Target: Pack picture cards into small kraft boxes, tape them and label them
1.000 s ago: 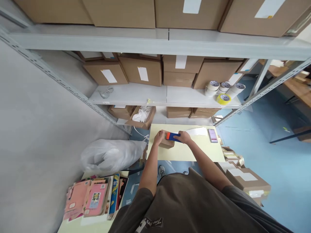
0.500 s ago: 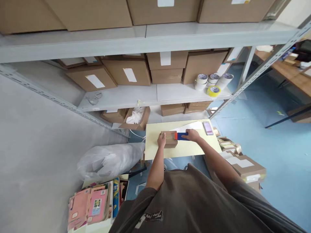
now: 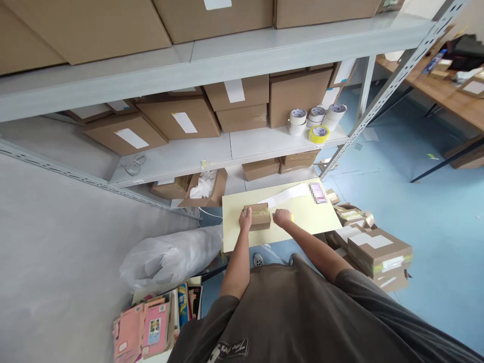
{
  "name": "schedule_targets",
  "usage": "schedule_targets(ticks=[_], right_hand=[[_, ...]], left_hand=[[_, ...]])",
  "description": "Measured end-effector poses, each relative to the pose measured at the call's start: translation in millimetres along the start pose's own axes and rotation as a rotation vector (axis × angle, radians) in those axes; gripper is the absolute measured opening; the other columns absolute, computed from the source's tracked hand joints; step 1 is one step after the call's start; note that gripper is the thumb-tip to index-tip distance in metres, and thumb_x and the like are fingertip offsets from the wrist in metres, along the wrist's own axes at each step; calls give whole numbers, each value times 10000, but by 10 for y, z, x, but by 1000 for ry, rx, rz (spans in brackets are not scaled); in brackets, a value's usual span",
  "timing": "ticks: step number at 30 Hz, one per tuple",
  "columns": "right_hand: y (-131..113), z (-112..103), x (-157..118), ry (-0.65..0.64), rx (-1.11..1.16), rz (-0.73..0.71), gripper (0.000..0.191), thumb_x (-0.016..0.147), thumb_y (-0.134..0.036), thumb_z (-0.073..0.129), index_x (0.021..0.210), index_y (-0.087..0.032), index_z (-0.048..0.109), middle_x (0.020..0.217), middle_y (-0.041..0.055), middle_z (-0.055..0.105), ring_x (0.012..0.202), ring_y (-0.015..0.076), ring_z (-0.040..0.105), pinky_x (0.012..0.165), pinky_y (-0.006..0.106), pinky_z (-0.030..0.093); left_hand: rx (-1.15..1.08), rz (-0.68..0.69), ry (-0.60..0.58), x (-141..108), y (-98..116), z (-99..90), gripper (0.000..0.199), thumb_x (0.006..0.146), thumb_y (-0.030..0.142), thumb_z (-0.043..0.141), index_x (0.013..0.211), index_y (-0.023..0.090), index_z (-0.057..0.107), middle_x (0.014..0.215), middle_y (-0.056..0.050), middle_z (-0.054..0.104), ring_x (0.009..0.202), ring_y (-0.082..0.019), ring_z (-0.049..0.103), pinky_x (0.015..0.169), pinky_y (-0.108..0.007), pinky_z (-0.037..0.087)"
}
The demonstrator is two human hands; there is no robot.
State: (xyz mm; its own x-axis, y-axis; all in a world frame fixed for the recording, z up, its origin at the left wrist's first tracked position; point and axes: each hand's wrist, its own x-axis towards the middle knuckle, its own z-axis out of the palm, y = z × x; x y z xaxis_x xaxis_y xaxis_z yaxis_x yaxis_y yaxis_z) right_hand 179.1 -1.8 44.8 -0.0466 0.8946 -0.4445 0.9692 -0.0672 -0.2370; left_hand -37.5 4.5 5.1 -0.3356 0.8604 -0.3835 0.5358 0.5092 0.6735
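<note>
A small cardboard box [image 3: 258, 218] with clear tape across its top rests on the pale yellow table [image 3: 310, 219]. My left hand [image 3: 245, 220] grips its left end, thumb over the top and fingers against the side. Just right of the box, apart from it, my right hand [image 3: 282, 217] is closed around the tape dispenser, which the hand almost wholly hides; a small yellow patch shows beside the wrist. White paper sheets [image 3: 289, 194] lie behind the box, and a pinkish, blurred-out rectangular item [image 3: 318, 193] is at the back right corner.
A grey metal shelf [image 3: 170, 164] stands ahead with cardboard boxes and tape rolls [image 3: 298, 118]. A plastic-wrapped roll [image 3: 170, 254] and pink books [image 3: 155, 325] are at left. Stacked cartons [image 3: 378, 247] stand on the floor at right.
My right hand has moved left and turned toward the box's right end. The dispenser's blue body and orange-red end no longer show. My left hand keeps its grip, and the camera view has shifted.
</note>
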Motion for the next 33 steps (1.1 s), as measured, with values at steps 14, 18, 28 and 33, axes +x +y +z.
schedule_targets(ticks=[14,18,28,33], right_hand=[[1611,546,-13,-108,78,269,560,945,-108,512,1498,-160,578,1369,208,677,1340,321,577,1151,467,327],[1466,585,-23,32,215,319,619,951,-151,513,1569,-164,514,1534,224,566,1447,362,487,1161,503,358],[-209,399,-52,42,1184,-17,630,880,-492,669,1473,-284,632,1408,51,710,1376,287,582,1210,428,411],[-367,170,-110,74,1247,16,591,942,-523,564,1460,-243,614,1417,100,691,1284,274,648,1073,387,534]], left_hand=[[-47,-10,7,123,-153,61,576,1033,640,463,1386,223,649,1364,-122,724,1278,-309,668,1065,-390,527],[-35,-11,2,139,-137,51,586,1031,640,467,1396,215,640,1378,-133,715,1282,-318,664,1063,-396,528],[-45,-16,6,65,-79,2,544,1054,609,431,1355,212,652,1306,-136,744,1225,-307,703,1013,-395,567],[-204,150,-8,39,-143,-173,561,1089,549,386,1508,209,539,1432,-120,687,1317,-243,658,1045,-329,557]])
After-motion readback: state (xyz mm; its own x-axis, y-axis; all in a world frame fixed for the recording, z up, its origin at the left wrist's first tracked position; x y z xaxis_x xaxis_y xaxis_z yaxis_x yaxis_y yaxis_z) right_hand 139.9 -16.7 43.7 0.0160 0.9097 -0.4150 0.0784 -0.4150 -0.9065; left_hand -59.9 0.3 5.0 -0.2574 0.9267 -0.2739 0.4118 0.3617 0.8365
